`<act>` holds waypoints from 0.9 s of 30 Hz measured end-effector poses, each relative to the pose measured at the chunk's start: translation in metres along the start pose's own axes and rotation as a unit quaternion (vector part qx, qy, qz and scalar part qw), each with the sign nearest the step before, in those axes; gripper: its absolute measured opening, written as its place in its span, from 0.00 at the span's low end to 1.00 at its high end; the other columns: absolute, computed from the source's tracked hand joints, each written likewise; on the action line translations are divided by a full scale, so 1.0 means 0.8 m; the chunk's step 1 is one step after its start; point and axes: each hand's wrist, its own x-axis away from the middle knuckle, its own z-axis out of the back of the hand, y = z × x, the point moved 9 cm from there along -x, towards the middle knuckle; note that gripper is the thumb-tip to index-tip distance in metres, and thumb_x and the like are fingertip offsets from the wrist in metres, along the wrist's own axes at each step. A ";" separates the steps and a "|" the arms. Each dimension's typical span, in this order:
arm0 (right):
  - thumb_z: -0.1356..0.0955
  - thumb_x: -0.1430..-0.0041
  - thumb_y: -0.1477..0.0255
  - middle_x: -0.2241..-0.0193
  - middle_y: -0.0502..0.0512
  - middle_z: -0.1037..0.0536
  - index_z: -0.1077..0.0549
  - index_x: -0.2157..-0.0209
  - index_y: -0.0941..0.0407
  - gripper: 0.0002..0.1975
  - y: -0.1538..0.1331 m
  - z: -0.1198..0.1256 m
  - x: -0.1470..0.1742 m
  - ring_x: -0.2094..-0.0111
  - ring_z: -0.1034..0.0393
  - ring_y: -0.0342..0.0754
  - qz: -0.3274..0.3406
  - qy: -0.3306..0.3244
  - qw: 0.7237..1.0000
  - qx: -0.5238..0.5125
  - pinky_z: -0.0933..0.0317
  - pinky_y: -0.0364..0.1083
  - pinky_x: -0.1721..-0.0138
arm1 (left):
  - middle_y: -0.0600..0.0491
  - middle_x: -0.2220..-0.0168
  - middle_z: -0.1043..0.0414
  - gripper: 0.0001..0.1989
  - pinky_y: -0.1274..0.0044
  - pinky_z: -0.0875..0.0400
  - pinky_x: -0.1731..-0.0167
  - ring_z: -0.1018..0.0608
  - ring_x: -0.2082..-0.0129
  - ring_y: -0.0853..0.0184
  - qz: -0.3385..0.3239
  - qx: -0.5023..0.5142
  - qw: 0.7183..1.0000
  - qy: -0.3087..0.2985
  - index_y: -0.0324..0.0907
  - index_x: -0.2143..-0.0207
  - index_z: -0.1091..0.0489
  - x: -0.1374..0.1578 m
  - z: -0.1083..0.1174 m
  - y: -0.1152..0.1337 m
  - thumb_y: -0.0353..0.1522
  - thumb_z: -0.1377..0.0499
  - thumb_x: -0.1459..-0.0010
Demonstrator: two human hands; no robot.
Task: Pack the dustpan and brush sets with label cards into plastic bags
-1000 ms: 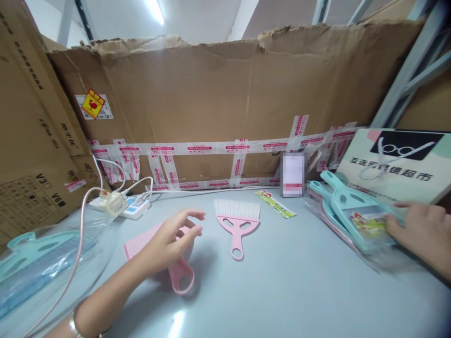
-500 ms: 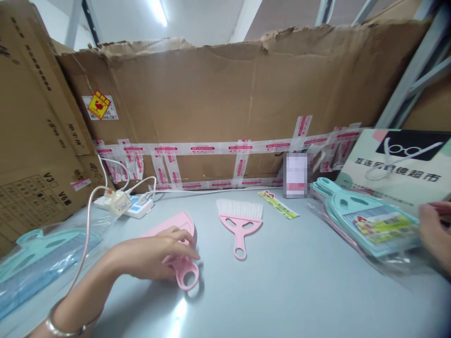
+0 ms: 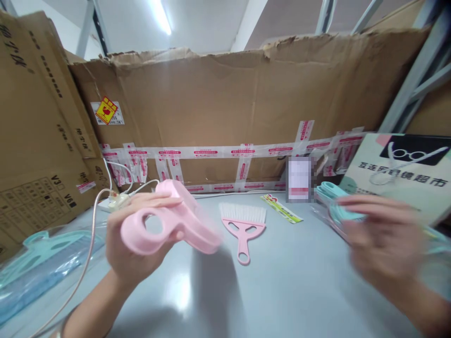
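Observation:
Raised above the table, a pink dustpan [image 3: 190, 220] is gripped in my left hand [image 3: 121, 234], its ringed handle pointing toward me. A pink hand brush [image 3: 243, 230] with white bristles lies flat on the table, just right of the dustpan. My right hand [image 3: 384, 234] is smeared by motion in front of the wrapped turquoise dustpan-and-brush sets [image 3: 331, 191], hiding much of them. Its fingers are too blurred to read, and I see nothing plainly held in it.
At left lies a bagged turquoise set [image 3: 52, 253], crossed by a cable [image 3: 92, 234]. A power strip [image 3: 105, 204] sits behind it. A printed label card [image 3: 282, 209] and a phone-like screen [image 3: 299, 178] are at the back, before a cardboard wall [image 3: 211, 98]. A paper bag [image 3: 401, 164] stands right.
My left hand has lifted the pink dustpan off the table and turned it. My right hand has moved left and inward from the right edge. The brush stays put.

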 end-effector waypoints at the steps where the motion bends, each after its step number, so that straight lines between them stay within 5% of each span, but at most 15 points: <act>1: 0.36 0.45 0.64 0.63 0.56 0.28 0.32 0.63 0.52 0.09 -0.027 -0.054 0.008 0.57 0.33 0.51 0.044 -0.119 0.991 -0.032 0.39 0.53 0.54 | 0.56 0.65 0.28 0.19 0.65 0.33 0.58 0.26 0.62 0.62 -0.005 0.026 0.999 0.030 0.49 0.60 0.38 0.004 0.003 0.005 0.30 0.36 0.54; 3: 0.36 0.45 0.63 0.54 0.62 0.31 0.39 0.51 0.54 0.20 -0.084 -0.129 0.038 0.51 0.36 0.53 0.134 -0.272 0.950 -0.076 0.39 0.54 0.54 | 0.57 0.69 0.28 0.21 0.69 0.30 0.65 0.25 0.70 0.65 -0.012 0.093 0.993 0.076 0.47 0.59 0.39 0.013 0.005 0.010 0.29 0.35 0.55; 5: 0.33 0.50 0.57 0.49 0.67 0.34 0.47 0.45 0.58 0.36 -0.126 -0.171 0.071 0.48 0.39 0.57 0.185 -0.350 0.912 -0.107 0.40 0.55 0.52 | 0.57 0.72 0.29 0.19 0.72 0.29 0.70 0.25 0.73 0.67 -0.001 0.164 0.980 0.109 0.45 0.59 0.38 0.021 0.003 0.007 0.30 0.36 0.53; 8: 0.35 0.46 0.64 0.52 0.64 0.31 0.47 0.44 0.58 0.30 -0.149 -0.194 0.096 0.53 0.34 0.54 0.177 -0.392 0.886 -0.172 0.39 0.54 0.53 | 0.56 0.72 0.29 0.14 0.74 0.30 0.71 0.26 0.73 0.69 0.039 0.213 0.968 0.124 0.43 0.60 0.37 0.027 -0.003 -0.003 0.30 0.38 0.50; 12: 0.42 0.42 0.72 0.66 0.55 0.24 0.33 0.53 0.55 0.16 -0.103 -0.202 0.083 0.69 0.30 0.46 -0.011 -0.408 0.875 -0.261 0.34 0.45 0.69 | 0.53 0.63 0.29 0.25 0.72 0.31 0.61 0.26 0.63 0.65 0.067 0.188 0.977 0.076 0.47 0.55 0.39 0.021 -0.011 -0.017 0.38 0.35 0.55; 15: 0.39 0.43 0.64 0.71 0.52 0.26 0.29 0.60 0.55 0.14 -0.038 -0.196 0.063 0.70 0.31 0.46 -0.204 -0.357 0.871 -0.269 0.36 0.44 0.71 | 0.47 0.52 0.36 0.30 0.70 0.36 0.54 0.32 0.52 0.61 0.176 0.173 0.967 -0.058 0.46 0.49 0.43 0.021 -0.042 -0.050 0.41 0.37 0.53; 17: 0.36 0.46 0.61 0.71 0.52 0.27 0.28 0.62 0.55 0.15 -0.006 -0.190 0.057 0.70 0.32 0.46 -0.287 -0.322 0.862 -0.266 0.37 0.43 0.71 | 0.46 0.52 0.36 0.25 0.71 0.33 0.59 0.31 0.54 0.61 0.269 0.200 0.930 -0.152 0.44 0.48 0.44 0.034 -0.069 -0.072 0.41 0.44 0.46; 20: 0.33 0.51 0.59 0.75 0.51 0.29 0.28 0.66 0.56 0.16 0.010 -0.193 0.063 0.75 0.35 0.44 -0.328 -0.344 0.835 -0.276 0.40 0.41 0.75 | 0.49 0.58 0.32 0.21 0.76 0.33 0.67 0.29 0.63 0.66 0.363 0.222 0.880 -0.212 0.43 0.49 0.44 0.059 -0.094 -0.090 0.42 0.50 0.42; 25: 0.35 0.50 0.54 0.75 0.52 0.28 0.31 0.60 0.55 0.22 0.011 -0.214 0.089 0.74 0.32 0.47 -0.372 -0.446 0.747 -0.323 0.38 0.45 0.74 | 0.54 0.65 0.31 0.19 0.79 0.36 0.64 0.31 0.65 0.67 0.416 0.204 0.842 -0.277 0.43 0.54 0.35 0.092 -0.119 -0.098 0.43 0.51 0.42; 27: 0.40 0.48 0.50 0.74 0.54 0.27 0.33 0.59 0.55 0.25 0.028 -0.216 0.079 0.72 0.31 0.49 -0.353 -0.446 0.761 -0.311 0.37 0.48 0.70 | 0.55 0.68 0.31 0.19 0.79 0.37 0.65 0.31 0.66 0.67 0.436 0.199 0.834 -0.272 0.43 0.56 0.33 0.098 -0.121 -0.104 0.43 0.52 0.42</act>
